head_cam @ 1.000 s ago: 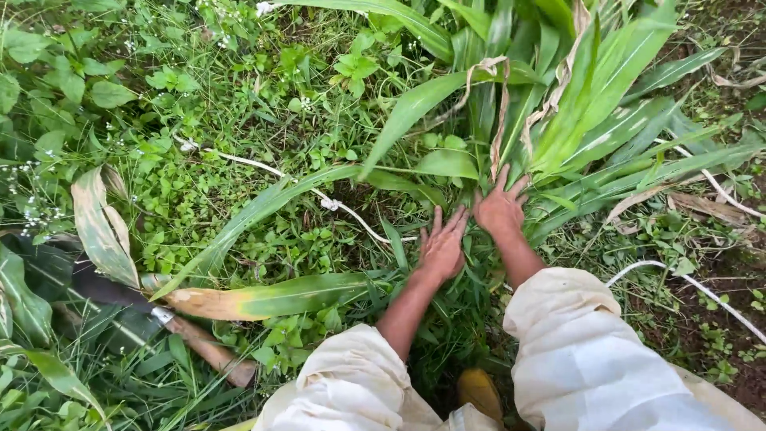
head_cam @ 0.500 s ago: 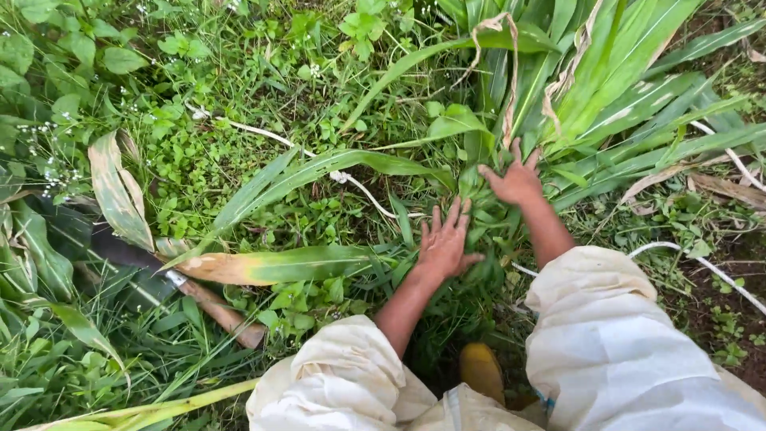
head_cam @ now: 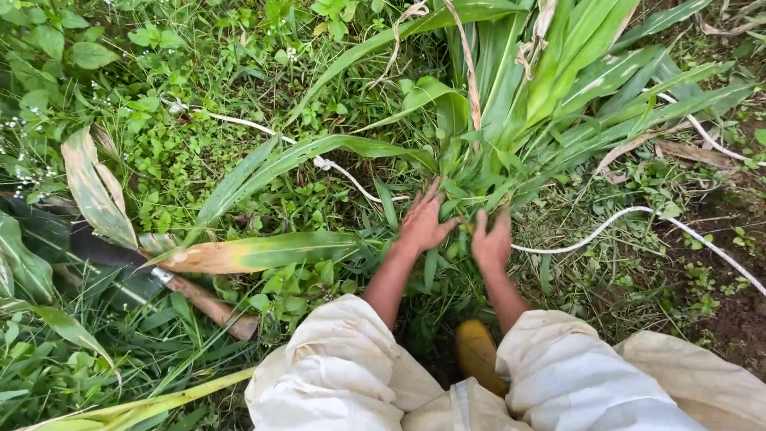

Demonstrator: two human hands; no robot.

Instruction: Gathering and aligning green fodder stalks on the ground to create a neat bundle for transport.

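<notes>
where the broad-leaved plant (head_cam: 558, 88) rises from the ground, both hands work in the tuft of thin grass blades (head_cam: 471, 179) at its base. left hand (head_cam: 423, 223): fingers (head_cam: 432, 194) spread and pressed flat into the blades, palm down, nothing clearly clasped. right hand (head_cam: 491, 242): fingers (head_cam: 483, 217) curled forward and buried among the blades; whether they have closed on a bunch cannot be told. the grass lies ahead of and under the fingertips, between the 2 hands and the plant's stalks. a white cord (head_cam: 622, 219) runs just right of the right hand. a knife with a wooden handle (head_cam: 209, 303) lies well apart to the left, beside a yellowed leaf (head_cam: 255, 254). a yellow boot toe (head_cam: 479, 355) shows between the cream sleeves (head_cam: 343, 367).
</notes>
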